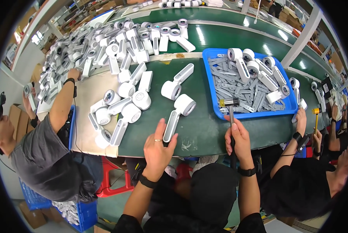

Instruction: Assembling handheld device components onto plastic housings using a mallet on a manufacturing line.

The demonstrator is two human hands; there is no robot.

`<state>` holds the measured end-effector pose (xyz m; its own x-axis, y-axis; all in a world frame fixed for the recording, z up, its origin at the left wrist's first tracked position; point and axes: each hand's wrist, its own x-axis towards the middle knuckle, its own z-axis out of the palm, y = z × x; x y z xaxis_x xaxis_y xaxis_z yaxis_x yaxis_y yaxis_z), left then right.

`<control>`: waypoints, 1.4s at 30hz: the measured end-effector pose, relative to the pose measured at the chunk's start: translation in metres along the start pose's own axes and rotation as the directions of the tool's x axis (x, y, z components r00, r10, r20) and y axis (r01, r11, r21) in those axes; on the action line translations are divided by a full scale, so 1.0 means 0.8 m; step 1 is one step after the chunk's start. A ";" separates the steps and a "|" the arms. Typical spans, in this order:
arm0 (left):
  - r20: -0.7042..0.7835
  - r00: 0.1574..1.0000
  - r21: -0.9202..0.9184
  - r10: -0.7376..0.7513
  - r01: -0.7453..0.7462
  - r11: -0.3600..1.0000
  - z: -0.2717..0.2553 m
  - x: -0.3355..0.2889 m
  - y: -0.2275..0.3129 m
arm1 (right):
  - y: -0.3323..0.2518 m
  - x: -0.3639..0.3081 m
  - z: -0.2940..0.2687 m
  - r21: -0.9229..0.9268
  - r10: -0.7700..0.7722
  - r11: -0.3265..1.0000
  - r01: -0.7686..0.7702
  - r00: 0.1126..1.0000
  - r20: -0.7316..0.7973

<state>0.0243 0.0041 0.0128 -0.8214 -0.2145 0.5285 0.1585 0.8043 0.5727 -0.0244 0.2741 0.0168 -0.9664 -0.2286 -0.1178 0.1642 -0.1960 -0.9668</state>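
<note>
A white handheld fan [185, 105] with a round head and a grey inlay along its handle lies on the green tabletop in front of me. My left hand [157, 155], a ring on one finger, is open at the handle's near end. Its thumb and index finger stretch along either side; I cannot tell whether they touch the handle. My right hand [240, 141] is closed round the dark handle of a hammer [229, 102], whose yellow-and-black head is raised at the near edge of a blue tray [211, 91]. Another white fan [171, 89] lies just beyond the first.
Grey strips [230, 83] and several fans fill the tray. More fans cluster on the left [121, 103], beside brown cardboard [98, 83], with a large heap [100, 42] behind. A co-worker [49, 151] reaches in at left; another person's hand [300, 121] is close at right.
</note>
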 end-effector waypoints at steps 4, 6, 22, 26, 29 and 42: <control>-0.007 0.987 0.012 0.158 -0.158 0.987 -0.001 -0.002 -0.022 | -0.001 -0.001 -0.001 -0.010 0.001 1.000 -0.001 1.000 0.002; 0.078 0.963 -0.079 0.259 -0.253 0.964 -0.003 0.012 -0.028 | -0.004 -0.004 0.000 -0.027 -0.005 1.000 0.005 1.000 0.005; 0.043 0.958 -0.183 0.283 -0.271 0.945 -0.001 0.021 -0.040 | -0.117 -0.022 0.118 -0.693 0.081 0.703 0.161 0.949 0.303; 0.014 0.952 -0.232 0.305 -0.293 0.927 0.004 0.025 -0.038 | -0.073 -0.011 0.112 -0.734 -0.038 0.614 0.291 0.939 0.341; 0.020 0.956 -0.245 0.292 -0.279 0.929 0.006 0.026 -0.042 | -0.080 0.005 0.110 -0.790 -0.004 0.508 0.344 0.918 0.398; 0.036 0.957 -0.255 0.287 -0.269 0.929 0.001 0.025 -0.035 | -0.084 -0.014 0.114 -0.779 -0.042 0.559 0.284 0.948 0.315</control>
<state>0.0029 -0.0224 0.0068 -0.7605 0.0454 0.6477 0.5079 0.6630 0.5499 -0.0069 0.2031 0.1037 -0.8607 -0.5091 0.0005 -0.3366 0.5684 -0.7507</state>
